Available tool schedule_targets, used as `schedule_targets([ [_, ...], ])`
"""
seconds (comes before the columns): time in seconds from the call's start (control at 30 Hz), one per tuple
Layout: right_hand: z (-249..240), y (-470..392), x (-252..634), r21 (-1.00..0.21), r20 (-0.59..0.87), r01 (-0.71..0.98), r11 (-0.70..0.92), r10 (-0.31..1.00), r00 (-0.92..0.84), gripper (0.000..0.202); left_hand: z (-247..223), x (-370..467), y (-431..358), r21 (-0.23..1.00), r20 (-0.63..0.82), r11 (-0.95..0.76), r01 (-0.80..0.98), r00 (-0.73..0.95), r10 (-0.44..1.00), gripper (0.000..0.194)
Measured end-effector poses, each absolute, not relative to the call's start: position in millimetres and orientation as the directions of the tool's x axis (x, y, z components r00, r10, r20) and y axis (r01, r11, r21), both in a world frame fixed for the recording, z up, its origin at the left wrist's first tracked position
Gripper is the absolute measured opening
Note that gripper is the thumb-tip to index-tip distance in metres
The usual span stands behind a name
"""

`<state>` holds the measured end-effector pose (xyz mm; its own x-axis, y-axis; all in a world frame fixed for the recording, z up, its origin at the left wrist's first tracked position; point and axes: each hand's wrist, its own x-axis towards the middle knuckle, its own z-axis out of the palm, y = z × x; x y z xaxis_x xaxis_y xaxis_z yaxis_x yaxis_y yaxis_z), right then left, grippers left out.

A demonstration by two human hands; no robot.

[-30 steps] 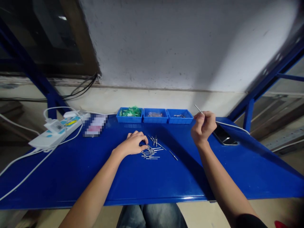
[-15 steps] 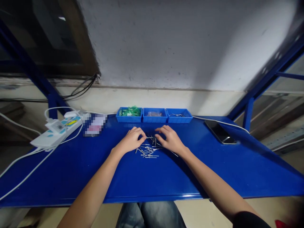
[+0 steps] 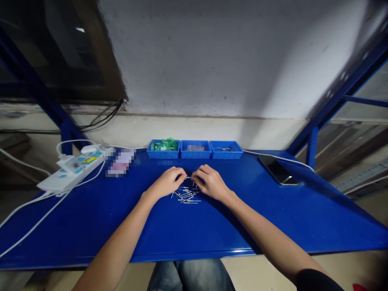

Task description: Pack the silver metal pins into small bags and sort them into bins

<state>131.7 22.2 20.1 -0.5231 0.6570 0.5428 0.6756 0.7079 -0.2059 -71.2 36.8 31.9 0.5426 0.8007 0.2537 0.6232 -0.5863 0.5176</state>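
Above a loose pile of silvery blind rivets (image 3: 188, 195), my left hand (image 3: 169, 182) is closed, with thumb and forefinger pinching one end of a rivet (image 3: 189, 177). My right hand (image 3: 211, 182) meets the same rivet from the other side, its fingertips closed round the right end. Only a short middle length of that rivet shows between the two hands. The pile lies on the blue table just below my fingers, partly covered by my right hand.
Three blue bins (image 3: 195, 154) stand in a row by the wall: green plastic packets, clear bags, thin metal pieces. A phone (image 3: 277, 169) lies to the right. On the left are a white power strip (image 3: 54, 180) with cables and a blurred card (image 3: 121, 161).
My right hand has come in to the left and closed its fingers on the free end of the rivet in my left hand. The view has shifted slightly.
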Motion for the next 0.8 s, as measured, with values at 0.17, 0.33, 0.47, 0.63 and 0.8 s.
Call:
schedule_targets([
  [0.17,21.2,22.6,133.6,-0.285,0.574,0.691,0.664,0.696,-0.432,0.018,34.4,-69.8,33.7,0.55,0.317,-0.603,0.577,0.524,0.791,0.018],
  [0.33,21.8,20.4,131.5,-0.293,0.584,0.694,0.658,0.698,-0.416,0.02,37.3,-67.5,32.0,0.512,0.396,-0.615,0.599,0.47,0.788,0.024],
  [0.47,22.8,16.5,127.9,-0.2,0.6,0.71,0.676,0.657,-0.456,0.023,39.4,-67.3,31.3,0.512,0.398,-0.617,0.598,0.472,0.787,0.031],
  [0.63,35.0,28.7,146.7,-0.129,0.726,0.746,0.654,0.574,-0.378,0.022,39.0,-74.4,34.6,0.479,0.292,-0.612,0.63,0.543,0.787,0.027],
  [0.8,48.4,59.8,195.3,-0.334,0.782,0.886,0.321,0.62,0.07,0.029,35.2,-85.8,38.7,0.407,0.141,-0.607,0.682,0.61,0.78,0.017],
])
